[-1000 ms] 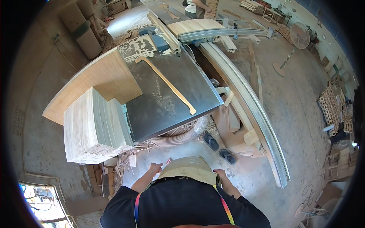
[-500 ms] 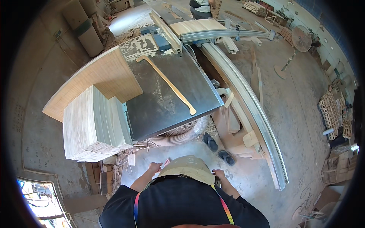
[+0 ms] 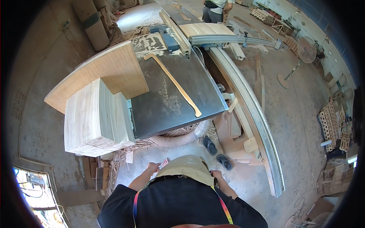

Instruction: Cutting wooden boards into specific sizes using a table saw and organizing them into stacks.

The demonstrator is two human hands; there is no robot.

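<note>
My left hand (image 3: 153, 167) hangs beside the left of my waist, above the floor, its fingers loosely out and nothing seen in them. On the other side, my right hand (image 3: 216, 174) is close against my light trousers (image 3: 184, 166); its fingers are small and partly hidden. Ahead of both, out of their reach, a long wooden push stick (image 3: 173, 83) with a hooked far end lies on the dark table of a saw (image 3: 152, 117). A tall stack of pale wooden boards (image 3: 85, 117) stands at the table's left, next to a wide wooden panel (image 3: 114, 68).
A long metal sliding rail (image 3: 256, 114) runs along the saw's right. Black slippers (image 3: 224, 162) lie on the floor below it. A ribbed hose (image 3: 175, 140) and wood scraps (image 3: 121, 159) sit under the table. Another person (image 3: 214, 13) stands at the far end.
The view has shifted slightly, so the saw and boards sit a little differently in it. My hands stay at my sides, and the person at the far end shows more fully.
</note>
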